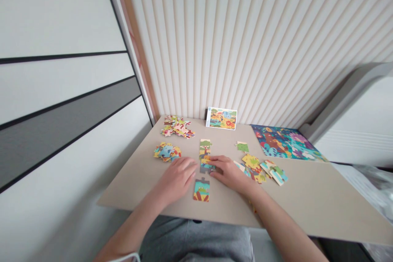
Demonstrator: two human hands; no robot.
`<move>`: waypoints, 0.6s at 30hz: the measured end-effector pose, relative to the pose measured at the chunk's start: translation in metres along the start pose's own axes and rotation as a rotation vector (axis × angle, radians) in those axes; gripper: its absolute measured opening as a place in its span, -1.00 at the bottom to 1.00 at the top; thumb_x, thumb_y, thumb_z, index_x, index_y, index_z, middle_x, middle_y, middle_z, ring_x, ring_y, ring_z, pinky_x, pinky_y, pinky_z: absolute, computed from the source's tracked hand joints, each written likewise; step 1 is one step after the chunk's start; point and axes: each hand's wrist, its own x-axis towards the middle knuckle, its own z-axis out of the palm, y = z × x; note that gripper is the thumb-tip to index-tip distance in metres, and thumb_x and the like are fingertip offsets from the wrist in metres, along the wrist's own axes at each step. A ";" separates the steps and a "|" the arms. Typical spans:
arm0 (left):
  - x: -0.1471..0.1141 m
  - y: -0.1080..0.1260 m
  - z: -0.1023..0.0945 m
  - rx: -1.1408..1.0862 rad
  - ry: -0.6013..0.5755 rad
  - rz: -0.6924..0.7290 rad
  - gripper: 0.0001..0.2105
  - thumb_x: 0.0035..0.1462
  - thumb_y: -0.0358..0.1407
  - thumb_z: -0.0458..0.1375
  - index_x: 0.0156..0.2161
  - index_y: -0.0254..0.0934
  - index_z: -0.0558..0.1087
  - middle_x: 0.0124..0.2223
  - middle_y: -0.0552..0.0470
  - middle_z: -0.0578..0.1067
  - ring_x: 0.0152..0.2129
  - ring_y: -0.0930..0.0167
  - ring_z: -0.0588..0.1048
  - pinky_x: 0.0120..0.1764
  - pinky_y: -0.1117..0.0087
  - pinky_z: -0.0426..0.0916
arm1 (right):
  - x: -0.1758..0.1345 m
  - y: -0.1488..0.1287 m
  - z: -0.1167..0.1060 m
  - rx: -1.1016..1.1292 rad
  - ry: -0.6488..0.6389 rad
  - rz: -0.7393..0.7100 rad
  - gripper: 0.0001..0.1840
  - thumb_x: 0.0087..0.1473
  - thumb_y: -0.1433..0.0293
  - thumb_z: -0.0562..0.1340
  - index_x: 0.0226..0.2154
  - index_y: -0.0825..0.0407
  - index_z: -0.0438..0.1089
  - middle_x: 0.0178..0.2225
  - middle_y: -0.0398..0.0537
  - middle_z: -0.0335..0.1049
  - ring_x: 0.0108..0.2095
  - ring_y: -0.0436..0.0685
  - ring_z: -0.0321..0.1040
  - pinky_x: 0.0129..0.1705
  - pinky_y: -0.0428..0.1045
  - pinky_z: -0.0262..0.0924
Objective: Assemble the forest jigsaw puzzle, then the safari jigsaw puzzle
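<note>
My right hand has its thumb and fingers at the right edge of a puzzle piece with blue and grey on it. That piece lies just below a tree puzzle piece; whether they interlock I cannot tell. My left hand rests on the table to the left, fingers stretched out, holding nothing. Nearer to me, a separate puzzle piece with a green animal on teal lies between my forearms. Beside my right hand is a loose heap of yellow puzzle pieces, partly hidden by the hand.
A picture card stands against the pleated wall. Puzzle-piece piles lie at the back left and left. A green puzzle piece and light pieces lie right, before a dark colourful picture sheet.
</note>
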 end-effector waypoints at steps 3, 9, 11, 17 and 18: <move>0.032 -0.023 0.001 0.032 0.026 0.018 -0.70 0.34 -0.39 -0.03 0.01 -0.18 0.50 -0.06 -0.09 0.52 -0.07 0.25 0.47 0.06 0.15 0.35 | 0.000 -0.007 0.003 -0.073 -0.009 -0.057 -0.65 0.26 0.29 0.25 0.09 -0.10 0.48 0.12 0.06 0.44 0.12 0.23 0.36 0.18 0.15 0.23; 0.062 -0.052 0.035 -0.011 0.046 0.029 -0.71 0.36 -0.35 -0.01 0.02 -0.19 0.51 0.01 -0.10 0.53 -0.02 0.26 0.48 0.11 0.18 0.34 | -0.002 -0.015 0.001 -0.198 -0.031 -0.110 -0.70 0.32 0.28 0.19 0.05 -0.09 0.49 0.11 0.04 0.44 0.09 0.22 0.37 0.14 0.15 0.21; 0.060 -0.057 0.046 -0.038 0.053 0.026 -0.69 0.36 -0.34 -0.01 0.09 -0.19 0.48 0.07 -0.09 0.52 0.04 0.27 0.47 0.14 0.17 0.33 | -0.001 -0.018 0.000 -0.231 -0.045 -0.118 -0.71 0.33 0.29 0.17 0.04 -0.08 0.48 0.12 0.04 0.43 0.08 0.22 0.36 0.13 0.15 0.20; 0.052 -0.064 0.056 -0.074 0.013 0.054 -0.65 0.33 -0.27 0.07 0.17 -0.17 0.44 0.17 -0.09 0.49 0.12 0.25 0.44 0.20 0.12 0.29 | 0.002 -0.024 0.001 -0.335 -0.067 -0.126 -0.73 0.34 0.36 0.15 0.01 -0.04 0.49 0.06 0.07 0.48 0.01 0.24 0.38 0.07 0.17 0.17; 0.052 -0.065 0.057 -0.075 0.010 0.053 -0.65 0.32 -0.26 0.08 0.17 -0.18 0.44 0.17 -0.09 0.49 0.12 0.24 0.44 0.20 0.13 0.29 | 0.002 -0.024 0.001 -0.343 -0.069 -0.130 -0.73 0.34 0.37 0.15 0.01 -0.04 0.49 0.05 0.08 0.49 0.00 0.24 0.38 0.07 0.17 0.17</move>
